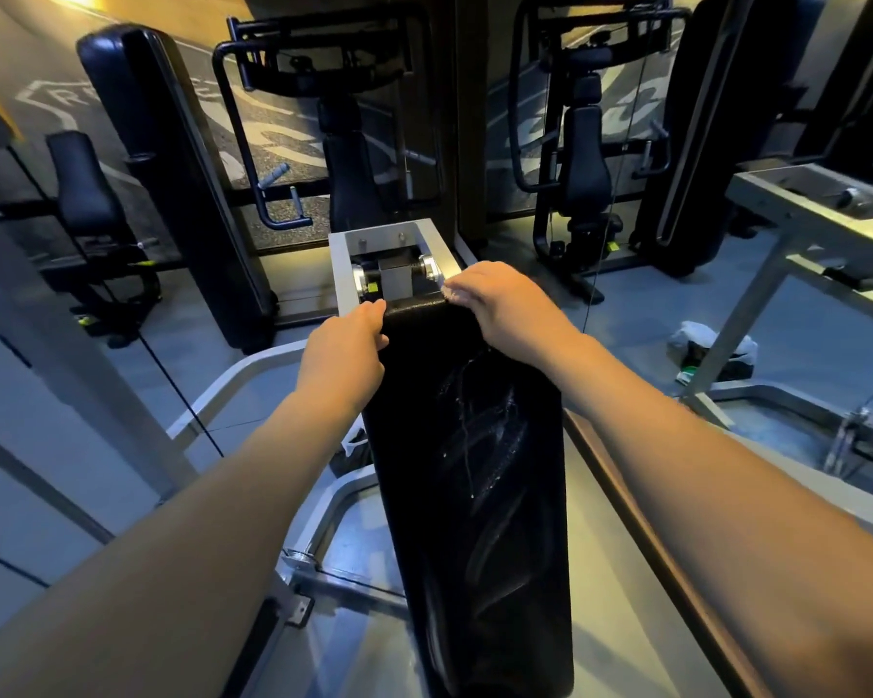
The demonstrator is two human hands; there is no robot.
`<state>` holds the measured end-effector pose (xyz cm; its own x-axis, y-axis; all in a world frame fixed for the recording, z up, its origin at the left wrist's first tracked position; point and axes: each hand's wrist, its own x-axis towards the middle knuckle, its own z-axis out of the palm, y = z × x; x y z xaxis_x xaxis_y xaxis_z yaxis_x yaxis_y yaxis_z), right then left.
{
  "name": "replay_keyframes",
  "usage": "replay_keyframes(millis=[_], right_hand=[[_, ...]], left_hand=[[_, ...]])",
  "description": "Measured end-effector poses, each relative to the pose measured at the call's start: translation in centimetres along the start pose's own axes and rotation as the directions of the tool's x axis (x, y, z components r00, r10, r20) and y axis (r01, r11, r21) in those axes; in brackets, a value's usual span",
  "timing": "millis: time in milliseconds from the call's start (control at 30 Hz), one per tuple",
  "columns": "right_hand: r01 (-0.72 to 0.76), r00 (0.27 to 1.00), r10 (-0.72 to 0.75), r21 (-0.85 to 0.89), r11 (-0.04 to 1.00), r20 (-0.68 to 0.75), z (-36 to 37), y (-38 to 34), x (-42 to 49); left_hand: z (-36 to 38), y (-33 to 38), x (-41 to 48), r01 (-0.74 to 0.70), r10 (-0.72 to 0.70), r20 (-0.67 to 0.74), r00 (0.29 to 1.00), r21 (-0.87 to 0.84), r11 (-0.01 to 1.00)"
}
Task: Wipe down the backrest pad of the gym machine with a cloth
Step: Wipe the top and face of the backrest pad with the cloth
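Observation:
The long black backrest pad runs from the bottom of the view up to a silver frame bracket. Wet streaks shine on its upper middle. My left hand grips the pad's top left corner, fingers curled over the edge. My right hand presses on the top right corner of the pad. A bit of pale cloth shows under its fingertips; most of the cloth is hidden by the hand.
Grey frame tubes of this machine pass below on the left. A silver frame stands at the right, with a white bag on the floor beside it. Black machines and mirrors fill the back.

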<state>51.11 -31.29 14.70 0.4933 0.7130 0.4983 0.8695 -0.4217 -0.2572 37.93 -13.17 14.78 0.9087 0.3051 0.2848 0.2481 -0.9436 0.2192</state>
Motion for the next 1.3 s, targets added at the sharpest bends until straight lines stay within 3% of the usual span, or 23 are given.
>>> replay_keyframes(millis=[67,233,433,533,633,767,833,967,1067,1300], right_hand=[[-0.008,0.999,0.009,-0.031,0.999,0.035,-1.3,1.4,0.1],[-0.264,0.964,0.261,-0.078,0.961,-0.047,-2.0,3.0,-0.4],[-0.078,0.992,0.076,0.008,0.997,0.100,-0.7,-2.0,1.5],[-0.200,0.975,0.204,-0.050,0.978,0.083,-2.6,1.8,0.5],[-0.351,0.936,0.349,-0.059,0.934,-0.052,-2.9,4.4,-0.9],[-0.198,0.980,0.196,-0.050,0.979,-0.042,-0.7,2.0,-0.5],[-0.158,0.987,0.158,0.012,0.987,-0.032,-0.8,2.4,-0.8],[-0.369,0.887,0.439,0.352,0.860,-0.144,-1.6,4.1,-2.4],[-0.403,0.810,0.567,0.560,0.724,-0.151,-0.4,4.7,-3.1],[-0.428,0.731,0.659,0.630,0.647,-0.180,0.6,4.8,-4.8]], left_hand=[[-0.2,-0.3,0.0,0.002,-0.002,0.019,1.000,-0.037,0.999],[-0.2,-0.2,0.2,-0.003,0.003,-0.004,1.000,-0.002,1.000],[0.0,-0.6,0.3,-0.011,0.012,0.016,1.000,-0.046,0.999],[0.1,-0.7,0.2,-0.014,0.014,0.002,1.000,-0.061,0.998],[0.2,-0.3,0.2,0.002,-0.003,-0.027,1.000,-0.049,0.999],[0.1,0.3,-0.1,0.003,-0.004,-0.030,1.000,-0.055,0.998],[0.2,0.5,-0.3,0.012,-0.015,-0.038,0.999,-0.070,0.997],[0.2,0.7,-0.7,0.027,-0.032,-0.050,0.998,-0.085,0.996],[0.1,0.5,-0.7,0.028,-0.031,-0.040,0.999,-0.080,0.996],[0.2,0.5,-0.6,0.025,-0.028,-0.038,0.999,-0.081,0.996]])
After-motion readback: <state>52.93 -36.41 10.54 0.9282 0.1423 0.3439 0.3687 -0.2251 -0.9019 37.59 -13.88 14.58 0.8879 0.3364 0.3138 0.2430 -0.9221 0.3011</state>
